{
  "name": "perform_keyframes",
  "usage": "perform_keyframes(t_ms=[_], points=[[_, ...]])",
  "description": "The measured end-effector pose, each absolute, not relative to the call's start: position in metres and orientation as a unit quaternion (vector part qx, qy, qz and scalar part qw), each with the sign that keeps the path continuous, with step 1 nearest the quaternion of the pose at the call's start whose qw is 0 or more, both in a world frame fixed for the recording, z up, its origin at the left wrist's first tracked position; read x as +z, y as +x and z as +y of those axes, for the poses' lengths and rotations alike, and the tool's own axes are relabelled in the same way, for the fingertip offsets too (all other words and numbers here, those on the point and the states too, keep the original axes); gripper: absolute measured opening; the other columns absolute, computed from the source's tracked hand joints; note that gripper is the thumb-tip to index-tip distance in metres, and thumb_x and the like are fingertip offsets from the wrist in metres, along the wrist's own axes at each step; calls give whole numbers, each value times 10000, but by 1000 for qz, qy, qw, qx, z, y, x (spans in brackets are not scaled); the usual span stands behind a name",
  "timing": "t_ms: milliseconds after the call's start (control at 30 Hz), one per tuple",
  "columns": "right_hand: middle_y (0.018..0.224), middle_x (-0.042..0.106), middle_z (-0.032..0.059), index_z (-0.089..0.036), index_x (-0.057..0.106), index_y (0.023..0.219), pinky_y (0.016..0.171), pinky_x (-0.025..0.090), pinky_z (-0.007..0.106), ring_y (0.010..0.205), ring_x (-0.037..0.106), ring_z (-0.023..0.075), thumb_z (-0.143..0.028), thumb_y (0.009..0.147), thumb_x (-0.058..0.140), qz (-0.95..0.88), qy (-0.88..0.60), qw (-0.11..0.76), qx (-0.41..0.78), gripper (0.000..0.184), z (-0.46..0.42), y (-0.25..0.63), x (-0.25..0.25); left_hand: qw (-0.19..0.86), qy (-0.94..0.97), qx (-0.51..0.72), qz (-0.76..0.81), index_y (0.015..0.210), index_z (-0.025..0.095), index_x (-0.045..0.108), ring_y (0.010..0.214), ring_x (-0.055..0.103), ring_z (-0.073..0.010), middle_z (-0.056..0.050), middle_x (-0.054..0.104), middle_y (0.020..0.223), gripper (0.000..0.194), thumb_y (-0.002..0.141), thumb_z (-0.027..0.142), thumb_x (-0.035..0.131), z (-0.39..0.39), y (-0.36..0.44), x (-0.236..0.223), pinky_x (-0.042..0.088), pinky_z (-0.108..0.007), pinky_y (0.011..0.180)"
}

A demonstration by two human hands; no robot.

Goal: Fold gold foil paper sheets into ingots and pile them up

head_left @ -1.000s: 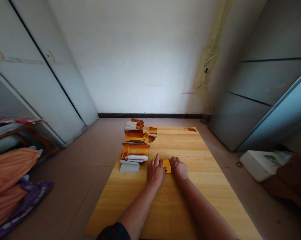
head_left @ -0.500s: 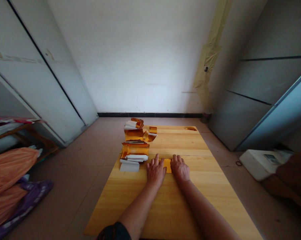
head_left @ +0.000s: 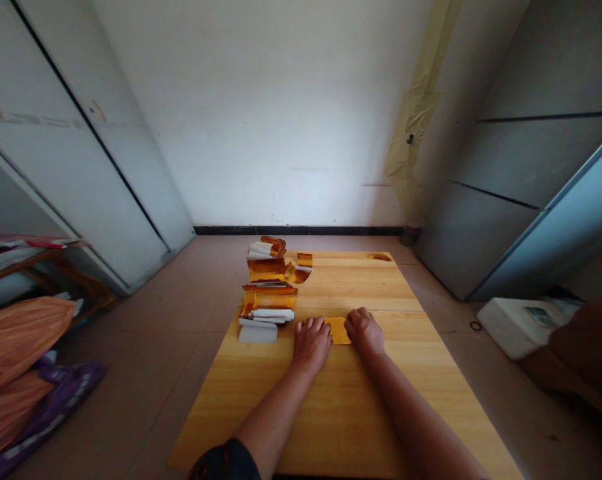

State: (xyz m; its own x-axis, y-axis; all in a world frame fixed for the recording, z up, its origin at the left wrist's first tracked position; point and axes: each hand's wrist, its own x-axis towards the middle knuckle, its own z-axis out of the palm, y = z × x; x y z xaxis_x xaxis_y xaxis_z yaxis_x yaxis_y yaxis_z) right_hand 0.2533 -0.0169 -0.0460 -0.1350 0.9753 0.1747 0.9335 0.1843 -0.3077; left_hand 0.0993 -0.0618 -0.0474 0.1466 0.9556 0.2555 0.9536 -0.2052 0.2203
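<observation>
A small amber sheet, like film or thin plastic, lies on the wooden table between my hands. My left hand has its fingers curled down at the sheet's left edge, closed on it. At the right edge my right hand is bunched, with thumb and fingers together on the sheet. The fingertips of both hands are partly hidden. Left of my left hand stands a pile of curled amber sheets with white backing paper lying in front.
More curled amber pieces lie at the table's far left, and one small amber piece sits at the far right corner. The wooden table stands before a white wall. A white box is on the floor at right.
Both hands went from lying flatter with fingers stretched to curled at the sheet's edges. They moved slightly apart, and more of the amber sheet shows between them.
</observation>
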Motion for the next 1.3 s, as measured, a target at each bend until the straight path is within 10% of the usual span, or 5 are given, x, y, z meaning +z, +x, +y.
perform_keyframes(t_ms=[267, 700, 1033, 1300], points=[[1308, 497, 78, -230, 552, 1174, 903, 347, 378, 1172, 420, 258, -377, 716, 632, -739, -634, 213, 75, 488, -42, 249, -59, 24, 765, 156, 624, 1094, 275, 554, 1085, 457, -233, -34, 552, 1212, 261, 833, 279, 539, -68, 94, -46, 332, -413, 857], [1284, 520, 100, -200, 584, 1151, 983, 376, 378, 1179, 466, 266, -133, 618, 581, -731, -618, 254, 137, 538, -34, 263, -70, 62, 775, 134, 615, 1176, 334, 523, 1117, 438, -229, -3, 510, 1286, 353, 831, 264, 515, -64, 81, -49, 316, -415, 881], [1294, 505, 115, -193, 615, 1111, 976, 411, 392, 1173, 485, 244, -140, 689, 541, -783, -513, 311, 161, 432, -28, 287, -81, 75, 801, 87, 587, 1234, 385, 481, 1119, 438, -229, 13, 472, 1341, 519, 794, 112, 444, -58, 71, -48, 326, -418, 882], [1206, 577, 58, -279, 655, 996, 909, 366, 381, 1102, 487, 224, -266, 822, 564, -866, -451, 191, 94, 197, -45, 281, -52, 94, 799, 119, 582, 1207, 324, 521, 1124, 431, -275, -22, 494, 1316, 508, 727, 458, 617, -60, 72, -44, 331, -453, 912]])
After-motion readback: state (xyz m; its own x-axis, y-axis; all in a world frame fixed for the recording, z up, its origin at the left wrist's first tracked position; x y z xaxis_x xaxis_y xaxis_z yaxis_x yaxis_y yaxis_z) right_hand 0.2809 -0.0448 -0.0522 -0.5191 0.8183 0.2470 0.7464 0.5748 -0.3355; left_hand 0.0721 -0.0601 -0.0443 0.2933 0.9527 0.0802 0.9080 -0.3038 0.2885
